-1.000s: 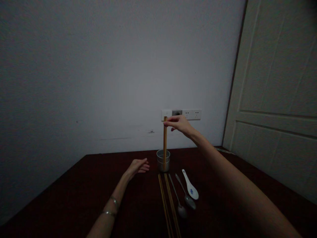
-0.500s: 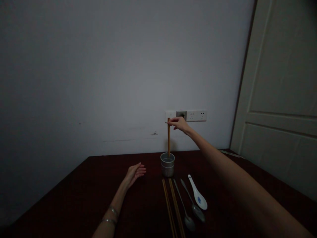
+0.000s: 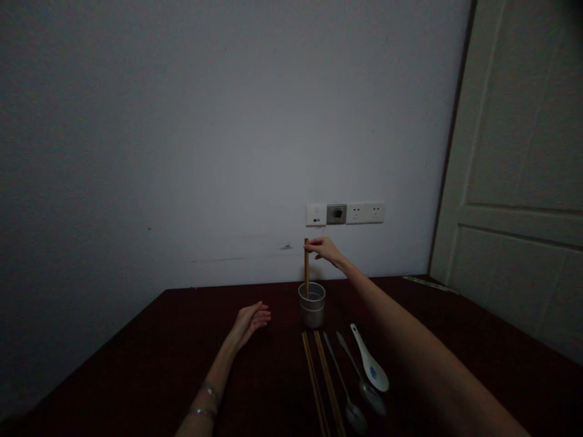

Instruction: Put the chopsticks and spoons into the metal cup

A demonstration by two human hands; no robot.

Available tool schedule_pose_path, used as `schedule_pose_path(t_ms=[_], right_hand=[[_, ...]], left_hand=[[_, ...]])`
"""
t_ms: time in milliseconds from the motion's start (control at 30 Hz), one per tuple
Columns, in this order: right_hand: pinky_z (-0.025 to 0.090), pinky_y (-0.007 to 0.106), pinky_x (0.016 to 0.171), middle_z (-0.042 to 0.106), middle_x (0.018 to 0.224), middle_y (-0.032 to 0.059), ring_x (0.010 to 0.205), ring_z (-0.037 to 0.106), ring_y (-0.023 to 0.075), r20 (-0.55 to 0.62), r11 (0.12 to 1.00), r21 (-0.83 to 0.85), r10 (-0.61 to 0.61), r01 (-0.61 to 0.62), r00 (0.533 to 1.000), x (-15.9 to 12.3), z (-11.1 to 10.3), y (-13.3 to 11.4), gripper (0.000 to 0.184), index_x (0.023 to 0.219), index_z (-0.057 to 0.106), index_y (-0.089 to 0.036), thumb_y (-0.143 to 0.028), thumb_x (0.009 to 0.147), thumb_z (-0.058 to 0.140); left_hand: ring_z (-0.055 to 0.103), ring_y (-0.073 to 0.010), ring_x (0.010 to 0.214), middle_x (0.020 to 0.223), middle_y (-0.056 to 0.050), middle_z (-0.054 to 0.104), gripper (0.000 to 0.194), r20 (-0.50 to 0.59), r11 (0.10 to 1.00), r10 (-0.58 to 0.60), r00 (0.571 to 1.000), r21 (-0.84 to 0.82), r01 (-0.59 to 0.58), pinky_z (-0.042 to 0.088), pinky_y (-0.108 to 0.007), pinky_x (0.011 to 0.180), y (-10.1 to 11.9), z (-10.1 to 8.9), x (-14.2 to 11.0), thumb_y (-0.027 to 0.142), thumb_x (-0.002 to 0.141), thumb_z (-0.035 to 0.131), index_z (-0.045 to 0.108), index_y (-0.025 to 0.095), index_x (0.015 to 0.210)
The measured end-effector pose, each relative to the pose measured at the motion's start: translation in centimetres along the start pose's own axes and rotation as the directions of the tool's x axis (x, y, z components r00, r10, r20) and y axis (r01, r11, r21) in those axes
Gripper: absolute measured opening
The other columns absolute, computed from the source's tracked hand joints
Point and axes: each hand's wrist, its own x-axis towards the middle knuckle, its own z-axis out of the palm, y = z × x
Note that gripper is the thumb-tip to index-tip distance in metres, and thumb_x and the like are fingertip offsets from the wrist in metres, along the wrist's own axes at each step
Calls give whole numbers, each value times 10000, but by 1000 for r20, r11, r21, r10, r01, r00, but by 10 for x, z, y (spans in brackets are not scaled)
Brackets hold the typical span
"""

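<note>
With its fingers pinched, my right hand [image 3: 324, 248] holds the upper end of wooden chopsticks [image 3: 306, 267]. They stand almost upright, lower ends inside a grey metal cup [image 3: 312, 311]; how many are held is hard to make out. My left hand [image 3: 252, 321] rests on the table left of the cup, fingers stretched out and nothing in it. In front of the cup lie more wooden chopsticks [image 3: 314, 382] in two pairs. Beside them are a long-handled metal spoon [image 3: 355, 419], another metal spoon [image 3: 372, 397] and a white ceramic spoon [image 3: 376, 373] with a blue mark.
The dark red table [image 3: 150, 364] reaches back to a pale wall [image 3: 228, 152]. Sockets and a switch [image 3: 345, 213] are set in the wall above the cup. A panelled door [image 3: 514, 182] stands at the right. A flat strip [image 3: 430, 283] lies near the table's back right.
My right hand has come down, lowering the chopsticks deeper into the cup. The left hand stays in place; the view has shifted slightly.
</note>
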Motion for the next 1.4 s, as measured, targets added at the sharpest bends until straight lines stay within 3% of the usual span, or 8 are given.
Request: schedule_pose_path(t_ms=[867,1400], right_hand=[[464,182,480,654,750,57,724,591,139,81,988,98,116,-124,990,0,7,26,197,740,642,-140,-313,650,671],[518,218,528,682,798,78,614,603,114,148,963,200,152,-180,977,-2,8,26,210,765,647,-133,-295,641,697]], left_hand=[[639,-141,587,715,-116,678,220,-7,1000,2,1000,3,-2,486,-210,543,-3,-1,2,287,794,571,618,74,817],[637,-143,598,709,-108,674,222,14,1000,14,1000,-13,-14,488,-211,547,-1,0,-1,292,775,592,619,76,815]])
